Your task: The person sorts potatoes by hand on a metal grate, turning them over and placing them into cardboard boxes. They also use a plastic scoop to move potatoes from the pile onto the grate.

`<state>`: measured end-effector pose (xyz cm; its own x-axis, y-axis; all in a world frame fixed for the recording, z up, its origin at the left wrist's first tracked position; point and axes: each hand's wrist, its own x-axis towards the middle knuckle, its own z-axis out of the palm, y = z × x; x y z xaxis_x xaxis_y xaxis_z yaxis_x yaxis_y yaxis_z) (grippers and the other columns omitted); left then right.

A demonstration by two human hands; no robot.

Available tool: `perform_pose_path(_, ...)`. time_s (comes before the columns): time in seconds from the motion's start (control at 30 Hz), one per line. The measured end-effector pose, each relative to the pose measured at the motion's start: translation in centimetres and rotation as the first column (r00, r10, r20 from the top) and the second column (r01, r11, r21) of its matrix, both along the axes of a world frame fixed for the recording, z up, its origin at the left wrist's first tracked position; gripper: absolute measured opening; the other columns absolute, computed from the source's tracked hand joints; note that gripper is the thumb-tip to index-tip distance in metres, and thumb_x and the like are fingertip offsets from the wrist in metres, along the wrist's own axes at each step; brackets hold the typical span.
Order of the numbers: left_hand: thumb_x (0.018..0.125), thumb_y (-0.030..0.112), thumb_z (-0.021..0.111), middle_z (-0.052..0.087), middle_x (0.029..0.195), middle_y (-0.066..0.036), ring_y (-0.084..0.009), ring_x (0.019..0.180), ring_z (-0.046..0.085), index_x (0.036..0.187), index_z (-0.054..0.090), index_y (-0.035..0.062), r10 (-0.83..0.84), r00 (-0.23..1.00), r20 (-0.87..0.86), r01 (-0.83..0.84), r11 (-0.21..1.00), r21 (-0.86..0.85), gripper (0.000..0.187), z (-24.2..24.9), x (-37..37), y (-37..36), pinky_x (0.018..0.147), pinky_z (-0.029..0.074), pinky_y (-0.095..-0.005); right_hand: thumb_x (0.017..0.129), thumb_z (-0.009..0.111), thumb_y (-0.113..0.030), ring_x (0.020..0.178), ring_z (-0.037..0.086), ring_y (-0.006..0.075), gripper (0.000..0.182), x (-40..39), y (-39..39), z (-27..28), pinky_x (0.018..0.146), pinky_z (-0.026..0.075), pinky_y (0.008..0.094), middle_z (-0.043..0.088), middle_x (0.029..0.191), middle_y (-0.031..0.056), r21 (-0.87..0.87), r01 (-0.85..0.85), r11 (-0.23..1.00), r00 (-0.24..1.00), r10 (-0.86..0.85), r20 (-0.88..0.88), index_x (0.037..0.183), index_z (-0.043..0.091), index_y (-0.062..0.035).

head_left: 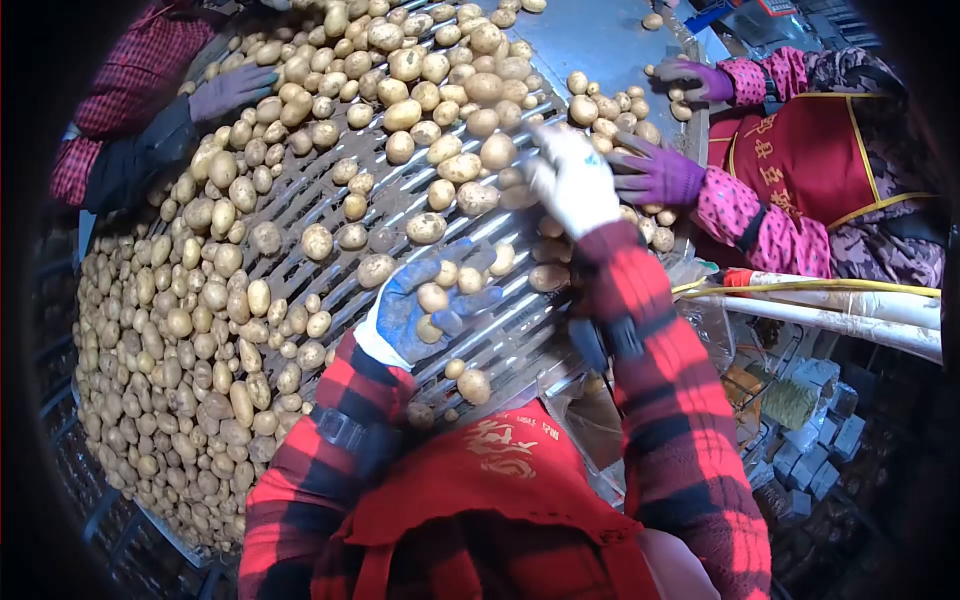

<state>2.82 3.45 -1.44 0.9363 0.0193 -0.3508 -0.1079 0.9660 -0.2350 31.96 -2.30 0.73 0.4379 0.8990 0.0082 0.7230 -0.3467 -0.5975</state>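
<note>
My left hand (430,300), in a blue and white glove, is turned palm up over the slatted metal rack (335,205), its fingers curled around several small potatoes (433,297). Farther right, my right hand (572,180), in a white glove, reaches over the rack beside larger potatoes (498,151). Its fingers are smeared by motion, so I cannot make out what they hold. Two potatoes (473,386) lie near the rack's front edge, by my red apron (490,460).
A large heap of potatoes (180,340) covers the left side. A co-worker's gloved hand (232,92) rests at the upper left. Another co-worker's purple gloves (660,172) touch potatoes at the right, near a metal sheet (590,45). White pipes (830,312) run out at the right.
</note>
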Motion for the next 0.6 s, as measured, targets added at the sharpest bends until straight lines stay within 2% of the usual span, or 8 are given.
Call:
perform_pose_path(0.07,0.108,0.026,0.054,0.057,0.143,-0.020,-0.0404,0.129,0.062,0.147,0.051,0.0024,0.026,0.995,0.097,-0.013,0.991,-0.135,0.046,-0.1,-0.2,0.4,0.076,0.062,-0.0325,0.092,0.071,-0.034,0.118,0.063,0.0410,0.046,1.9,0.3,-5.4,0.102,0.051,0.0514,0.066,0.130,0.0189,0.056,0.061,0.997,0.959,-0.075,0.275,0.131,0.070,-0.0109)
perform_pose_path(0.1,0.110,0.028,0.055,0.051,0.149,-0.014,-0.0384,0.124,0.061,0.137,0.057,0.0099,0.005,1.000,0.014,-0.004,0.999,-0.042,0.032,0.2,-0.5,0.7,0.073,0.062,-0.0322,0.090,0.073,-0.034,0.117,0.062,0.0421,0.044,1.4,-0.2,-6.4,0.101,0.051,0.0525,0.066,0.129,0.0182,0.042,0.102,0.994,0.938,-0.111,0.329,0.128,0.071,-0.0113)
perform_pose_path(0.27,0.110,0.038,0.057,0.056,0.138,-0.014,-0.0342,0.112,0.062,0.127,0.059,0.0068,0.059,0.997,0.053,-0.054,0.994,-0.092,0.036,-3.5,-3.1,1.0,0.067,0.060,-0.0317,0.092,0.075,-0.031,0.110,0.066,0.0393,0.029,-1.3,-3.0,-3.9,0.095,0.054,0.0499,0.069,0.121,0.0163,-0.080,0.005,0.997,0.980,0.012,0.199,0.111,0.076,-0.0089)
perform_pose_path(0.37,0.110,0.040,0.055,0.061,0.129,-0.014,-0.0281,0.107,0.063,0.131,0.059,0.0060,0.091,0.994,0.058,-0.081,0.985,-0.154,0.040,-2.5,-2.1,0.6,0.066,0.058,-0.0301,0.096,0.067,-0.022,0.105,0.070,0.0377,0.032,1.7,0.9,-4.5,0.092,0.056,0.0502,0.071,0.115,0.0173,-0.008,-0.025,1.000,0.870,0.025,0.493,0.126,0.069,-0.0108)
perform_pose_path(0.43,0.109,0.039,0.052,0.066,0.122,-0.012,-0.0164,0.095,0.065,0.136,0.058,0.0040,0.081,0.997,0.019,-0.079,0.990,-0.119,0.044,-0.9,-1.4,0.7,0.063,0.053,-0.0259,0.100,0.056,-0.016,0.105,0.072,0.0373,0.031,4.3,4.6,-8.4,0.090,0.057,0.0499,0.072,0.115,0.0168,-0.287,0.068,0.956,0.863,0.088,0.498,0.129,0.068,-0.0137)
perform_pose_path(0.47,0.110,0.040,0.051,0.066,0.127,-0.014,-0.0179,0.102,0.065,0.139,0.057,0.0038,0.084,0.995,0.050,-0.076,0.986,-0.147,0.047,0.1,-1.3,0.8,0.065,0.055,-0.0270,0.101,0.046,-0.012,0.105,0.073,0.0372,0.033,4.5,6.0,-8.4,0.089,0.058,0.0496,0.073,0.116,0.0165,-0.329,0.062,0.942,0.908,0.084,0.410,0.124,0.070,-0.0162)
perform_pose_path(0.57,0.112,0.039,0.046,0.061,0.136,-0.015,-0.0205,0.109,0.064,0.141,0.056,0.0046,0.161,0.986,0.035,-0.151,0.969,-0.196,0.047,0.7,-1.3,0.9,0.080,0.058,-0.0325,0.094,0.066,-0.015,0.109,0.072,0.0376,0.029,6.7,5.3,-6.9,0.093,0.058,0.0467,0.074,0.121,0.0168,-0.243,-0.085,0.966,0.973,0.133,0.189,0.122,0.073,-0.0144)
perform_pose_path(0.6,0.114,0.037,0.041,0.060,0.140,-0.012,-0.0218,0.118,0.062,0.144,0.054,0.0052,0.219,0.969,-0.118,-0.219,0.976,0.014,0.046,2.3,-0.6,0.0,0.102,0.053,-0.0387,0.089,0.074,-0.017,0.111,0.071,0.0384,0.037,6.1,4.1,-6.3,0.095,0.058,0.0450,0.074,0.123,0.0178,-0.150,-0.021,0.989,0.966,0.058,0.250,0.126,0.073,-0.0128)
